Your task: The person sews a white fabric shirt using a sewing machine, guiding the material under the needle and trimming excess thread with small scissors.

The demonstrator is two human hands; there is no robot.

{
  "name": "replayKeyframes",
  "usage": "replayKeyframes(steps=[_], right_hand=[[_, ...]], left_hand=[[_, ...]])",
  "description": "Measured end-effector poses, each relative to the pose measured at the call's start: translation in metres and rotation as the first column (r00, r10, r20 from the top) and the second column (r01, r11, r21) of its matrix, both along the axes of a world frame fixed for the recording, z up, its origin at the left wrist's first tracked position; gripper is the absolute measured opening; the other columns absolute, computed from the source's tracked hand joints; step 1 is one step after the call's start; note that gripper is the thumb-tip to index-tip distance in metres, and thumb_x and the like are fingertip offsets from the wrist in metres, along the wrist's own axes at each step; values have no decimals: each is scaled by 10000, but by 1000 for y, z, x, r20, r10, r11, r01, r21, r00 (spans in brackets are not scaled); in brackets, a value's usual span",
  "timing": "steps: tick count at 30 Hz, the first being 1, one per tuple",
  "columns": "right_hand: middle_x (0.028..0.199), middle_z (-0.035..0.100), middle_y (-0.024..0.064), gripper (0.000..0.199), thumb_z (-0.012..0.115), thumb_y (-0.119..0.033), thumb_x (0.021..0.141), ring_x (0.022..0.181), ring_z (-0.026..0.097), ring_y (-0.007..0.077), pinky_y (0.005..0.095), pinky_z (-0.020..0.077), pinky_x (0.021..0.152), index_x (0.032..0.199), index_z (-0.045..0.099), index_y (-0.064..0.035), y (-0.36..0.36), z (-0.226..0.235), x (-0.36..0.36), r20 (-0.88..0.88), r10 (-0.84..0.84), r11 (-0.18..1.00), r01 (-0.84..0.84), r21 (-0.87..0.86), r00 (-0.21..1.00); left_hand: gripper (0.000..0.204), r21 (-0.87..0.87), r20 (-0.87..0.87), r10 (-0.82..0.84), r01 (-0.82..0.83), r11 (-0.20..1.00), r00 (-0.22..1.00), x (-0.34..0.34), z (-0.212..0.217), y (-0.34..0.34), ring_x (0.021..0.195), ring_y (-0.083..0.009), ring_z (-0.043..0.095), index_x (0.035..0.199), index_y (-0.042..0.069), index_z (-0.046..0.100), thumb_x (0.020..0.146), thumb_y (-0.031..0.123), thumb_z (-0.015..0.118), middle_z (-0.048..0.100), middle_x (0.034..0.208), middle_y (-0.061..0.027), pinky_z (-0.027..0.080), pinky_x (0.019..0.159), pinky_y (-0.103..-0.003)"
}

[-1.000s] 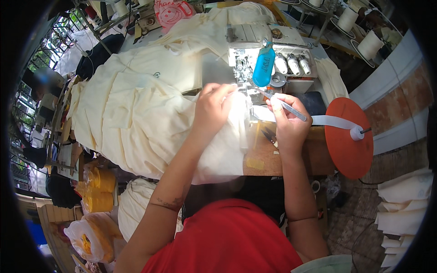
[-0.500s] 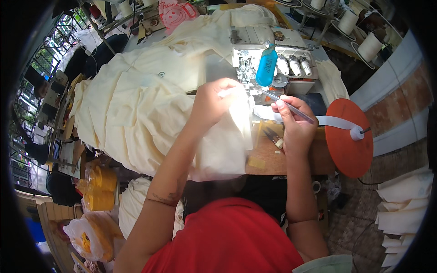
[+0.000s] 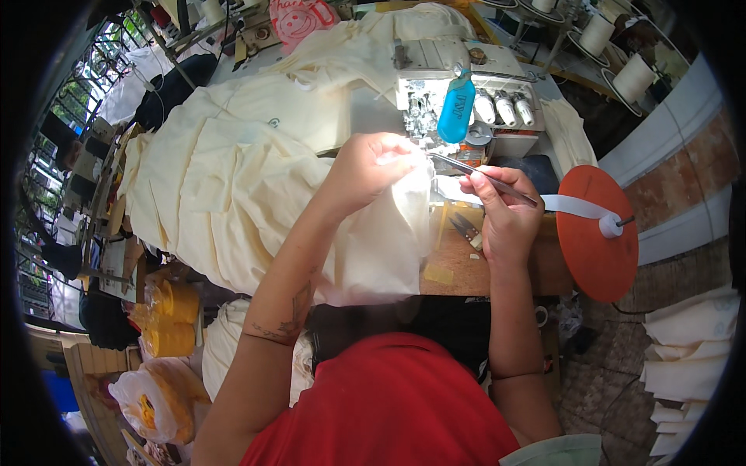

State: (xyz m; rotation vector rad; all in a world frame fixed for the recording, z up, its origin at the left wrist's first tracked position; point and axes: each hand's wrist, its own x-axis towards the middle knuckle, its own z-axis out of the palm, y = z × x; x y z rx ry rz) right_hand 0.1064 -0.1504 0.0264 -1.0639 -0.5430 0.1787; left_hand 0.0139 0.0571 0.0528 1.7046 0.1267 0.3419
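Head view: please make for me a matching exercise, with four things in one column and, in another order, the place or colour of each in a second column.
Column one:
1. tweezers
2. snips
3. large disc
4. oval piece

Column two:
A. orange, at the right
B. blue, by the sewing machine
C. in the right hand
D. on the brown tabletop

Pairs: 1-C, 2-D, 3-A, 4-B.

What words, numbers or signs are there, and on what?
I won't copy printed words, but they're here:
Blue hanging tag: dark letters.
Red bag: letters above a smiley face.
Cream fabric: small mark, too small to read.
Folded cloth at right: faint mark, too blurred to read.
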Motion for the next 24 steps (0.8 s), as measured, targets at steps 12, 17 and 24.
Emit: replayKeyframes(steps=[12,17,24], right_hand=[[918,733,131,92,698,58,890,823,721,171,290,588,786,977,675,38,7,-6,3,73,-71,997,71,-3,995],[883,728,96,81,716,35,878,800,692,116,245,553,732,949,678,44,18,-10,12,198,-122,974,156,-164,972],[868,727,105,87,683,49,889,788,695,119,252,561,738,973,662,53,18,-1,13,144,-100,980,123,-159,984]], left_hand=[[184,247,-38,168,-154,957,985,4,-8,8,788,-107,643,959,1,725,876,162,693,716,819,-85,514,764,-286],[109,332,4,218,-207,920,976,12,-10,10,794,-56,618,953,-18,703,898,76,690,704,868,-18,499,740,-229],[89,210,0,124,-121,970,992,23,-24,20,799,-62,625,988,-14,684,936,51,653,698,891,-11,509,748,-237]])
